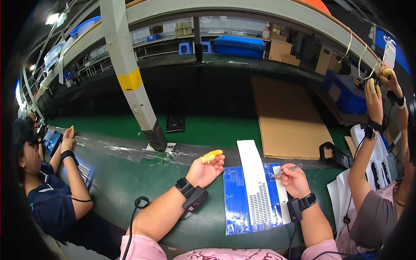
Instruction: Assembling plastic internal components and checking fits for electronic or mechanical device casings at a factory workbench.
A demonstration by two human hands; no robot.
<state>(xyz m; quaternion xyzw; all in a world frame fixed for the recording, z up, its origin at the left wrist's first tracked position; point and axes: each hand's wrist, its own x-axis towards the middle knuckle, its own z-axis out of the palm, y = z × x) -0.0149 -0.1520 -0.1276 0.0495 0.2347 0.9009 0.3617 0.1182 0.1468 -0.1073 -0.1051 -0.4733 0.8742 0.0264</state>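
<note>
My left hand hovers over the green bench to the left of a blue sheet. Its fingers are loosely curled with nothing visible in them, and yellow finger cots cover the upper digits. A long white strip lies across the blue sheet, its lower half bearing rows of small dark labels. My right hand grips metal tweezers above the sheet's right side, tips pointing left toward the strip. Beneath that hand lies a narrower pale strip. Whether the tips hold anything is too small to tell.
A grey post rises beyond my left hand. Cardboard and a black flat device lie farther back. One person works at the left; another's raised arms are close on my right, by white sheets.
</note>
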